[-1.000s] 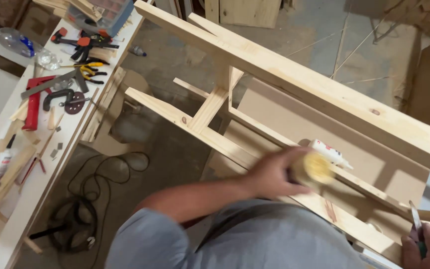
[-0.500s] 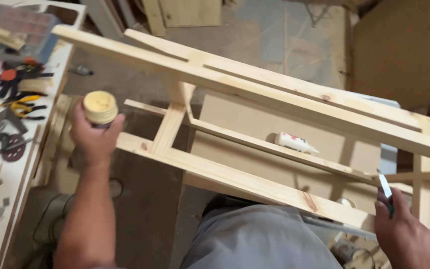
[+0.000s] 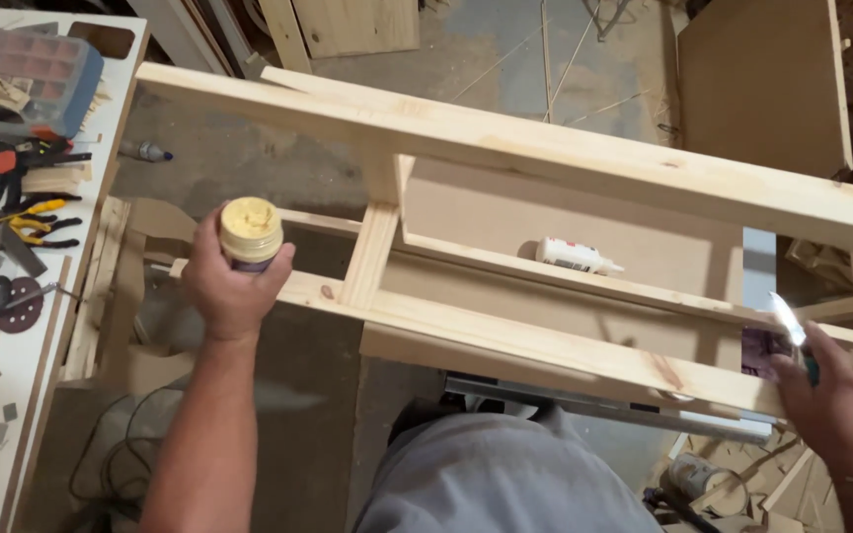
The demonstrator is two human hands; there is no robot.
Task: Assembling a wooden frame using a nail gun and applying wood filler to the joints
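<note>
A cluttered woodworking shop with a dusty concrete floor point(image 3: 249, 158) lies below the camera, scraps and cable underfoot; nearest, the person's grey-clad lap sits under a pale pine frame point(image 3: 545, 148) that spans the view from left to right; the right hand point(image 3: 846, 415), low at the right edge, is closed around a small putty knife point(image 3: 790, 324) whose blade points up beside the frame's near rail; the left hand point(image 3: 234, 291) is wrapped around a small jar point(image 3: 251, 232) with a cream-smeared lid, held upright just off the left end of the near rail, lid on; to judge by this, the step in hand is bringing filler to the frame, and the next move would call for getting the lid off while one hand is taken up by the blade; farther in, a white glue bottle point(image 3: 577, 257) lies on its side on the board under the frame; at the far left, a white workbench point(image 3: 12, 395) carries pliers, clamps and a clear compartment box point(image 3: 22, 79).
</note>
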